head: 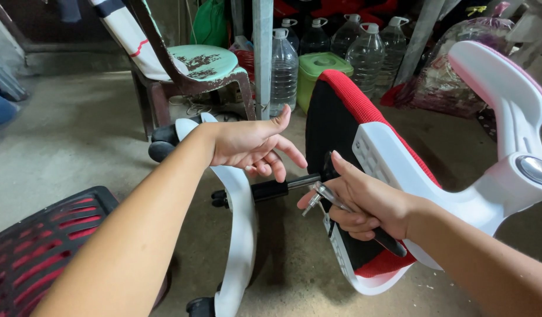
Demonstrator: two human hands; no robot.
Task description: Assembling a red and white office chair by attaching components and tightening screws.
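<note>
Two hands at gas cylinder (277, 189): left hand (247, 144) loose, fingers half-curled, empty; right hand (365, 202) gripping metal tool (327, 196) (grip firm). Brace seat (365, 176), keep tool square.

Clear plastic bag (453, 70) of goods, top right, by bottles (365, 50).

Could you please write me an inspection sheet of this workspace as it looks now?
Surface: bare grey concrete floor.
Job's things: office chair seat, red and black, tipped on its side; black gas cylinder joins it to the white wheeled base.
Clutter: clear water bottles, green lidded box, worn chair, red mesh backrest.
Hands: left hand open above the cylinder; right hand holds a metal tool.
Cables: nothing seen.
Surroundings: a pole, bagged goods behind.
</note>
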